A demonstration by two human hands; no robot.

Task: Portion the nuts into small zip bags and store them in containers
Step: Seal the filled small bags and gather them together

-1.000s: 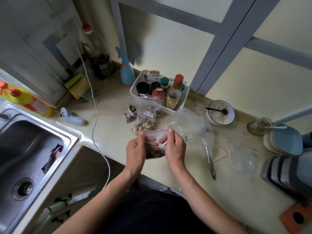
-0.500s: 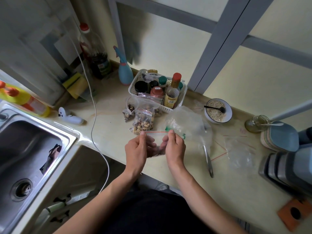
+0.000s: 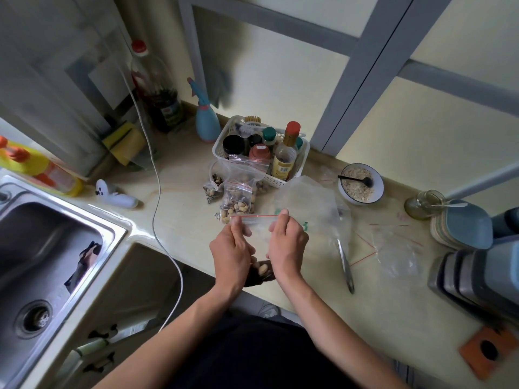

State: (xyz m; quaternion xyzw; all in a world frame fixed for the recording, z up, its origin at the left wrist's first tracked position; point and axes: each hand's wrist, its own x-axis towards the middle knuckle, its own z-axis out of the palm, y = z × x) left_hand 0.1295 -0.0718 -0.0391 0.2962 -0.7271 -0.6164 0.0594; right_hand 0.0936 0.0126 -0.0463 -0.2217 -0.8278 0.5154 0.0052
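Observation:
A small clear zip bag [image 3: 259, 230] with a red seal strip hangs upright over the counter's front edge, nuts [image 3: 262, 269] showing at its bottom between my wrists. My left hand [image 3: 231, 251] pinches the left end of the seal and my right hand [image 3: 288, 242] pinches the right end. Behind them on the counter stand filled nut bags [image 3: 237, 203] leaning against a white basket [image 3: 302, 157]. A large clear plastic bag [image 3: 309, 203] lies to the right of my hands.
A metal spoon [image 3: 346, 265] and empty zip bags [image 3: 396, 248] lie to the right. A bowl of oats [image 3: 360, 188] sits further back, stacked containers [image 3: 477, 265] at far right. A sink [image 3: 42, 262] is at left, with a white cable [image 3: 157, 197] crossing the counter.
My hands have moved slightly apart along the seal strip and lifted the bag, so the nuts now hang below my hands.

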